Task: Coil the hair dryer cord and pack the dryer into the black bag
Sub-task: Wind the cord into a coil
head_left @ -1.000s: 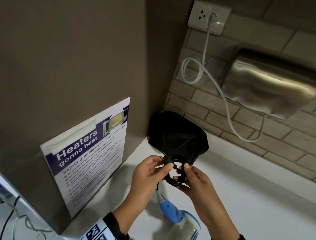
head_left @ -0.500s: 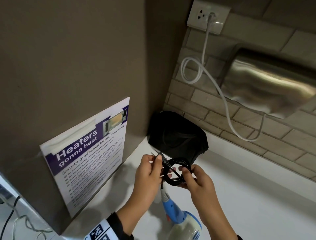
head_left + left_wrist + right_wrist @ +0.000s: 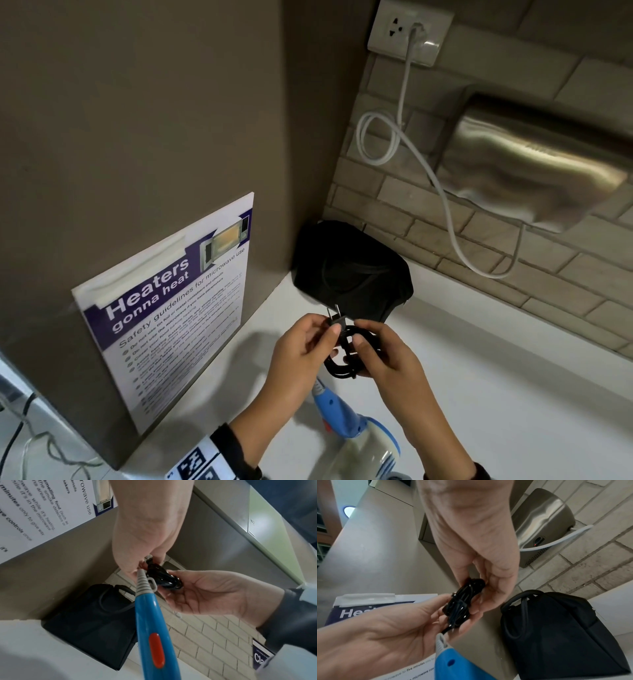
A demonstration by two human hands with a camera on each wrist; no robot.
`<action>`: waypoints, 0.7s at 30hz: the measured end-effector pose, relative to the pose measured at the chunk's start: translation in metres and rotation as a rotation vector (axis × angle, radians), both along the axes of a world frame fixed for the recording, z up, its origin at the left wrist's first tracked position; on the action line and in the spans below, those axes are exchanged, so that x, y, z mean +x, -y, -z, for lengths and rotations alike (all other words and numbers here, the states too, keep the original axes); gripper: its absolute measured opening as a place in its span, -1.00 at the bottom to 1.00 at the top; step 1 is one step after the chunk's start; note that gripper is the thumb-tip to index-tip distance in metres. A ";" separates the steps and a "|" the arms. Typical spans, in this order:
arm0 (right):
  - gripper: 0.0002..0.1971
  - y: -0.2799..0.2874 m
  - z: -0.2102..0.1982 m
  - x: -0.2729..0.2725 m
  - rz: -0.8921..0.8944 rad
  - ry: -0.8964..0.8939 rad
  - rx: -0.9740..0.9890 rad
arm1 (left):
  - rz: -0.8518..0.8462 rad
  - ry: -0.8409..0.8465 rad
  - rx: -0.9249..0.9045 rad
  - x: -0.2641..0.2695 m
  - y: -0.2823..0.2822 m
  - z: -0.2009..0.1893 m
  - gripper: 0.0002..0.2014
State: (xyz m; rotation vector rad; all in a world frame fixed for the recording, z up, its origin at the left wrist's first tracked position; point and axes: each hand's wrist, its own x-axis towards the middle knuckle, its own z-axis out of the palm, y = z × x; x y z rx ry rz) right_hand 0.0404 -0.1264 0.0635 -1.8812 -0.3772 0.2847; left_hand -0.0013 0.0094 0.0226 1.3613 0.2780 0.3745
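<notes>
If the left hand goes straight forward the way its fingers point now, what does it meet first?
Probably the black bag. The left hand, gripping the coiled cord, points toward the corner where the bag stands; depth is unclear.

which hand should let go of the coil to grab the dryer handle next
Probably the left hand. It only pinches the plug end, and the blue dryer handle lies just below it. The right hand holds the coiled cord bundle together.
</notes>
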 end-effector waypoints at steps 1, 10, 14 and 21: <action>-0.82 0.001 0.001 0.001 0.002 0.030 -0.015 | -0.009 0.003 0.006 0.000 0.000 0.000 -0.90; -0.80 0.006 0.002 0.001 -0.093 0.074 -0.005 | 0.026 0.019 0.001 -0.002 0.002 -0.006 -0.95; -0.84 0.008 0.002 0.006 -0.098 0.142 -0.045 | 0.105 0.032 0.051 0.000 0.005 -0.007 -0.91; -0.91 0.012 -0.004 0.020 -0.031 0.108 0.083 | 0.270 -0.096 0.033 0.001 0.008 -0.007 -0.61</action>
